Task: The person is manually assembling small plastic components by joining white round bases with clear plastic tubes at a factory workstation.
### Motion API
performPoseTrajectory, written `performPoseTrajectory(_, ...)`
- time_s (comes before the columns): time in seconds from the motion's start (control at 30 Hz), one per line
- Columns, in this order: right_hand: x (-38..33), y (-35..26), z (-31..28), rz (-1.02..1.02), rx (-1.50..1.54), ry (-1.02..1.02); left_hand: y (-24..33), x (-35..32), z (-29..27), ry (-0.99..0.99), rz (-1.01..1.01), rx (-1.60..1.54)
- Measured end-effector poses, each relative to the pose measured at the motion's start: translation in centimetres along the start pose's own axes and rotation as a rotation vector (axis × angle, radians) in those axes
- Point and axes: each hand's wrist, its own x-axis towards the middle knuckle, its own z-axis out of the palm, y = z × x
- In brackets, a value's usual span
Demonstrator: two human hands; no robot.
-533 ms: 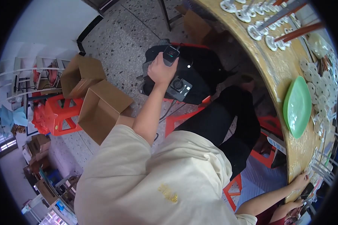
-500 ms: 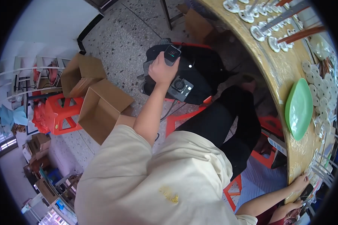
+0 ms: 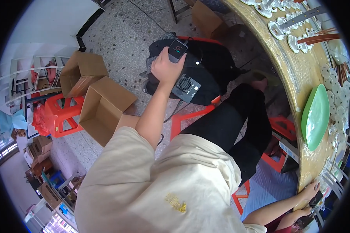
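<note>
My left hand (image 3: 166, 69) grips a small black device with a lit screen (image 3: 177, 50), fingers closed round its side. It is held over a black backpack (image 3: 212, 70), which rests on a red plastic stool (image 3: 192, 115). A grey box with a round fan grille (image 3: 186, 88) lies on the bag beside my wrist. At the lower right, my right hand (image 3: 308, 191) touches the table edge; its fingers are small and too unclear to read. A dark flat object (image 3: 316, 199) is beside it. Another person's hand (image 3: 304, 211) is just below.
The curved wooden table (image 3: 289, 73) bears a green oval dish (image 3: 315, 116), white round bases with upright strips (image 3: 276, 30), and a pile of white discs (image 3: 338, 93). Open cardboard boxes (image 3: 105, 108) and a red stool (image 3: 64, 116) stand left. A cable (image 3: 174, 112) hangs below the bag.
My view has shifted slightly, so the table and dish sit further right and lower. My left hand keeps its grip on the black device over the backpack.
</note>
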Motion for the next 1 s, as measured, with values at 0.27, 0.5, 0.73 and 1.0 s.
performPoseTrajectory(0.27, -1.7, -2.6, -0.7, 0.065, 0.096, 0.023, -0.3, 0.2, -0.1, 0.062, 0.042, -0.006)
performPoseTrajectory(0.5, -4.8, -2.8, -2.4, 0.043, 0.391, 0.305, -0.3, 0.3, -0.1, 0.003, 0.049, 0.064)
performPoseTrajectory(0.73, -15.7, -8.6, -12.7, -0.076, 0.501, 0.668, 0.1, 1.6, -0.2, -0.186, 0.015, -0.082)
performPoseTrajectory(1.0, -22.7, -11.3, -15.6, -0.107, 0.835, 0.578, 11.4, 6.8, -10.6, 0.169, 0.028, -0.728)
